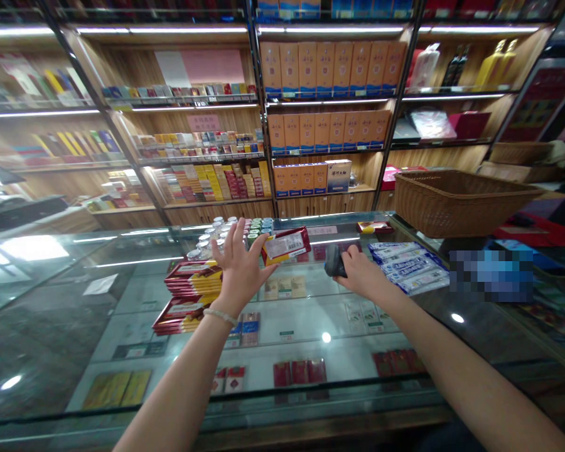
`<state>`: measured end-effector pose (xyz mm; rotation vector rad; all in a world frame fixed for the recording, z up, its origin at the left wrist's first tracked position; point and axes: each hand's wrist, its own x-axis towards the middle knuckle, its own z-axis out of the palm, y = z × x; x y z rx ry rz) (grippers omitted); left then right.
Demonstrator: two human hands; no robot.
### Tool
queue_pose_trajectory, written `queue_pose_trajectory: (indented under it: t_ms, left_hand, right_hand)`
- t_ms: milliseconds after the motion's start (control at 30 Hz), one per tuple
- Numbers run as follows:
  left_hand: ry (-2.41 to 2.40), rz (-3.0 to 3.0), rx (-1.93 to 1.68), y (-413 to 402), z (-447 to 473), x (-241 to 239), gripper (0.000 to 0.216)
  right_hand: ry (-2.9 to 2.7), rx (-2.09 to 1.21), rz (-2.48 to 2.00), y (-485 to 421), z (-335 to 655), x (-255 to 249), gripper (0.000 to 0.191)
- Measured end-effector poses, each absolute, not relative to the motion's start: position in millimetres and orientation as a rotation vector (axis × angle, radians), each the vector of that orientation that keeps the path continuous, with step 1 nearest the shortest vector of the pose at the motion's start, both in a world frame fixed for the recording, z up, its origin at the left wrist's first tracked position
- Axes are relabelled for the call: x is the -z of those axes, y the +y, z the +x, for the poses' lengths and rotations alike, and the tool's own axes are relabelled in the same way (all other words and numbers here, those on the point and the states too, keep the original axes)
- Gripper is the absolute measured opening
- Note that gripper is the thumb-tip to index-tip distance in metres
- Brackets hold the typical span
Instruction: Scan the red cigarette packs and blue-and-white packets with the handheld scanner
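Note:
My left hand (239, 263) is raised over the glass counter (311, 320), fingers spread, with its thumb side against a red carton with a white label (286, 244) that tilts in the air. My right hand (360, 274) is closed round a dark handheld scanner (335, 261), which points toward that carton. Left of my left hand, stacks of red and gold cartons (188, 295) lie on the glass. Blue and white cartons (407, 267) lie to the right of my right hand.
A wicker basket (456, 201) stands at the counter's right end. Small jars with white and green lids (230, 232) cluster behind the cartons. Shelves of boxed goods (329, 119) fill the back wall. More packs show under the glass.

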<state>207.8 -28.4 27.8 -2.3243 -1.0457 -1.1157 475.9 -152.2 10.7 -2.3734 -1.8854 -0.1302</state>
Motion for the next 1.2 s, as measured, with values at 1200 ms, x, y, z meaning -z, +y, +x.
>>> queue_pose_trajectory:
  t_ms: [1200]
  left_hand:
    - [-0.821, -2.517, 0.978, -43, 216, -26, 0.067]
  right_hand:
    - [-1.857, 0.587, -1.827, -144, 480, 3, 0.083]
